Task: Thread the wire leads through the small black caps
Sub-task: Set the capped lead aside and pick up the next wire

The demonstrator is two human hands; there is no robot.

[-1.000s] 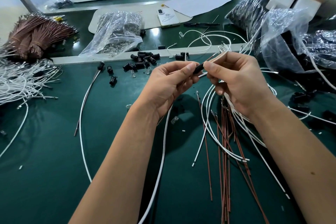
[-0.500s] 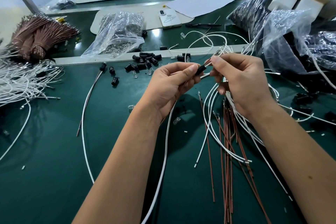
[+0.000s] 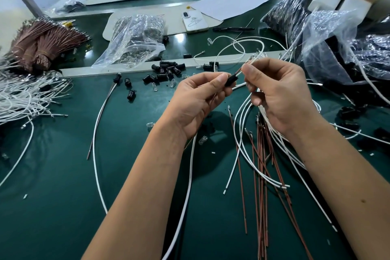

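My left hand [image 3: 196, 101] pinches the small black cap [image 3: 231, 80] above the table [image 3: 63, 175], while my right hand [image 3: 276, 93] pinches the wire leads [image 3: 247, 65] (brown and white) coming out of it.

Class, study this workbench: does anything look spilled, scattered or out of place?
Yes. Loose black caps lie scattered on the green mat rather than in a container, and small clear LEDs are strewn among them.

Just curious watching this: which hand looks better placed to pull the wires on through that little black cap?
Probably the right hand: it already pinches the wire leads emerging beyond the black cap, while the left hand grips the cap steady.
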